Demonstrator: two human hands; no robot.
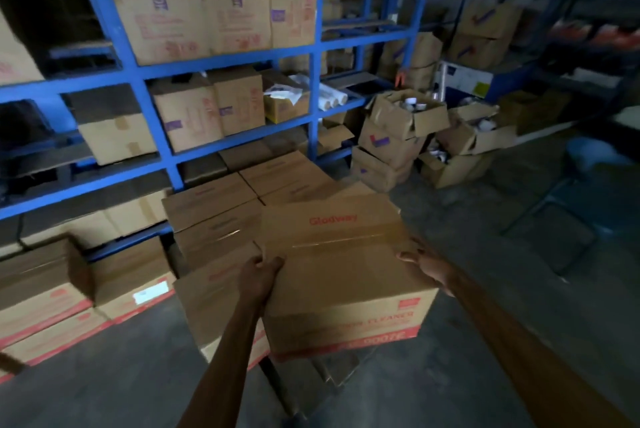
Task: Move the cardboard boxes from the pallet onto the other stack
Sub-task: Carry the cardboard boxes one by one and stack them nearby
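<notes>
Both hands on one box (332, 254), red "Glodway" print on top, clear tape along the lid seam. L hand (261, 268) has fingers curled over the box's left top edge, gripping it. R hand (420, 263) clamps the right top edge, thumb on the lid, other fingers hidden behind the side. Box is tilted, at front-right of the stack (214, 205), touching the neighbour box (214, 296) on its left. Can't tell what's under it. Blue rack (138, 74) behind. Open cartons (405, 115) piled on the floor (485, 254) near the rack's right end.
</notes>
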